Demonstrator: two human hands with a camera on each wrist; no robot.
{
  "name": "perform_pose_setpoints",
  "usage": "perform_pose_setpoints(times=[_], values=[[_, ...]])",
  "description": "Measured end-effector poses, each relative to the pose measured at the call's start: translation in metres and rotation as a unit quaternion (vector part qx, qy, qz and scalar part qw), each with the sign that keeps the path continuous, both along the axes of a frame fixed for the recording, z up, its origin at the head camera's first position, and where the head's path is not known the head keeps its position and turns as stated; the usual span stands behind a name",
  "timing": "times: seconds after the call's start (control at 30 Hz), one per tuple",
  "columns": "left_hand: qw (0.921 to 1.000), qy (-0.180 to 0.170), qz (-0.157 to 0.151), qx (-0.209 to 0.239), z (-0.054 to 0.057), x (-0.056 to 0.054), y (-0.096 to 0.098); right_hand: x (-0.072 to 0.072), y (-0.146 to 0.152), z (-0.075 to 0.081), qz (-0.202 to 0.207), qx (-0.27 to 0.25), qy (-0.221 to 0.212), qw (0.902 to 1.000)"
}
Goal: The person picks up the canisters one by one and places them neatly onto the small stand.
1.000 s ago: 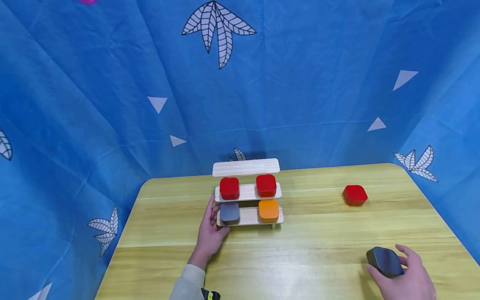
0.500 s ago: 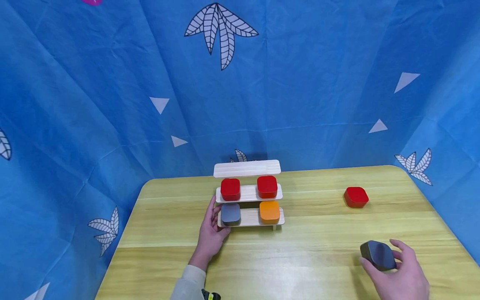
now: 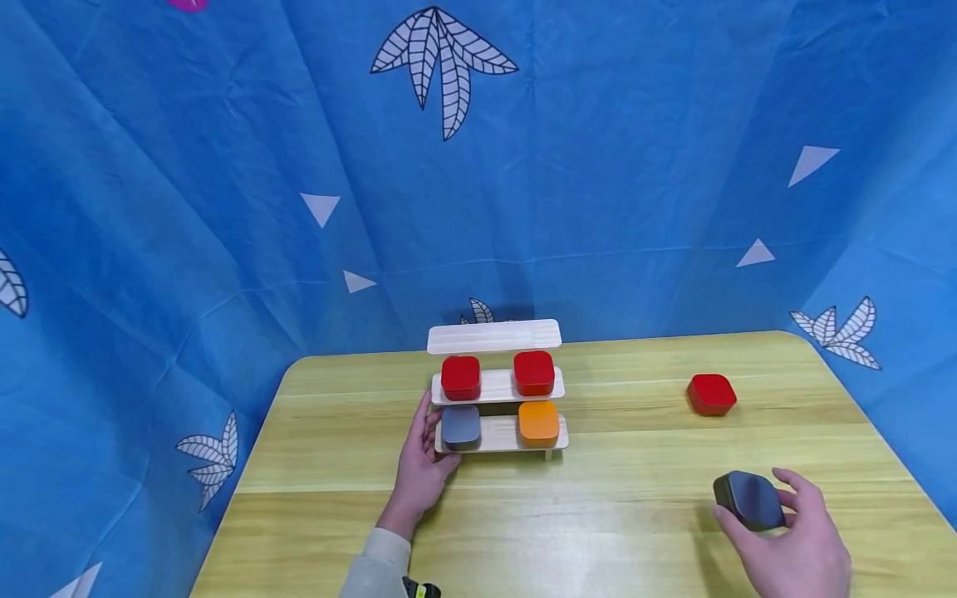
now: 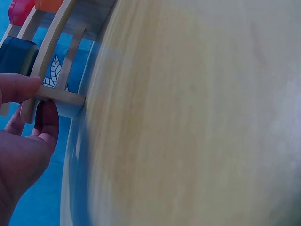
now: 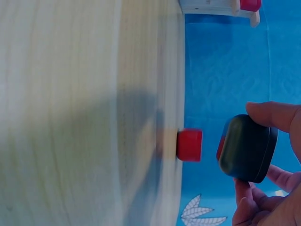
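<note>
My left hand grips the left end of a small white wooden tiered rack. In the left wrist view its thumb lies against the rack's edge, with fingers curled on the other side. On the lower tier sit a grey rounded-square box at left and an orange one at right. Two red boxes, the left and the right, stand on the middle tier. My right hand holds a dark grey rounded box above the table, between thumb and fingers; a seam shows in the right wrist view.
Another red box lies on the wooden table at the far right, beyond my right hand. The rack's top tier is bare. A blue patterned cloth hangs behind the table.
My right hand has moved a little left and away from me with the dark grey box. The left hand stays on the rack; the whole view has shifted slightly.
</note>
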State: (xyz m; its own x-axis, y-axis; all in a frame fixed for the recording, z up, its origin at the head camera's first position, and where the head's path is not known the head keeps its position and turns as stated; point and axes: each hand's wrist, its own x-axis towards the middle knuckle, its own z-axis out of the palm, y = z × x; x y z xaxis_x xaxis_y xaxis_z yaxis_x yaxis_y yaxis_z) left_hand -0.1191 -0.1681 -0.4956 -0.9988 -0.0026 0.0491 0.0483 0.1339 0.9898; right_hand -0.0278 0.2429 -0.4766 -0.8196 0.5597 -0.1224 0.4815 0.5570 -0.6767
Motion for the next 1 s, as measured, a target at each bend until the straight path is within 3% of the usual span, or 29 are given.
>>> perform_pose_setpoints(times=[0.1,0.3,0.4,0.67,1.0], values=[[1.0,0.0,-0.002,-0.003,-0.005,-0.002,-0.001,-0.001,-0.002,0.002,0.0,-0.002,0.008,1.0],[1.0,0.004,0.003,-0.006,-0.028,-0.011,-0.006,-0.006,-0.005,0.007,0.004,0.0,0.022,0.9997],[0.9999,0.011,0.005,-0.008,-0.034,-0.013,-0.007,-0.008,-0.008,0.008,0.007,0.005,0.034,0.9994],[0.9996,0.021,0.005,-0.015,-0.035,-0.013,-0.006,-0.01,-0.018,0.013,0.013,0.009,0.084,0.9963],[0.9997,0.013,0.007,-0.018,-0.033,-0.013,-0.006,-0.017,-0.03,0.018,0.022,0.004,0.108,0.9938]])
